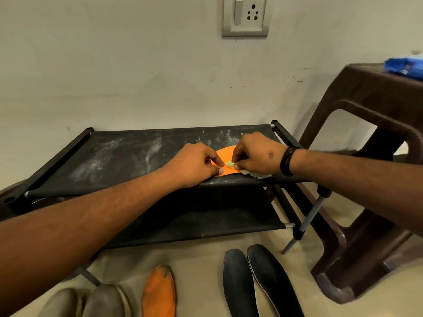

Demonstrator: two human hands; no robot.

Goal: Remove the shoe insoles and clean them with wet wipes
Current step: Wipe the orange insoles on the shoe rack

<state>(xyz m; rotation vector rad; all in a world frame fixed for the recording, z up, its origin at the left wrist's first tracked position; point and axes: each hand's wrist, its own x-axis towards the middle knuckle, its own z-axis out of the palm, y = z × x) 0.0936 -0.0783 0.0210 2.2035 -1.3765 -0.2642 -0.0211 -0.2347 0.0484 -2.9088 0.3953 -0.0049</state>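
Head view of an insole being wiped on the top shelf of a black fabric shoe rack [128,154], its surface streaked with pale dust. An orange insole [225,156] lies flat near the shelf's front right, largely hidden under both hands. The left hand [194,164] presses down on the near end of this insole, fingers curled and thumb tip on the orange surface. The right hand [256,156], a black band [287,161] round its wrist, pinches a white wet wipe [231,165] bunched between fingertips and thumb; the wad touches the insole just beside the left thumb, and a loose part of the wipe trails under the palm to the shelf's front edge.

On the floor [201,259] in front of the rack lie a second orange insole [159,294], dark with grime at its toe end, and, to its right, two black insoles [258,284] side by side. Two grey-green shoes [91,302] stand at the lower left, cut off by the frame.

A brown plastic stool [370,170] stands to the right of the rack; a blue packet [405,66] rests on its top, its lettering too blurred to read. A wall socket with switch [245,16] is mounted above. No legible brand or writing appears anywhere in view.
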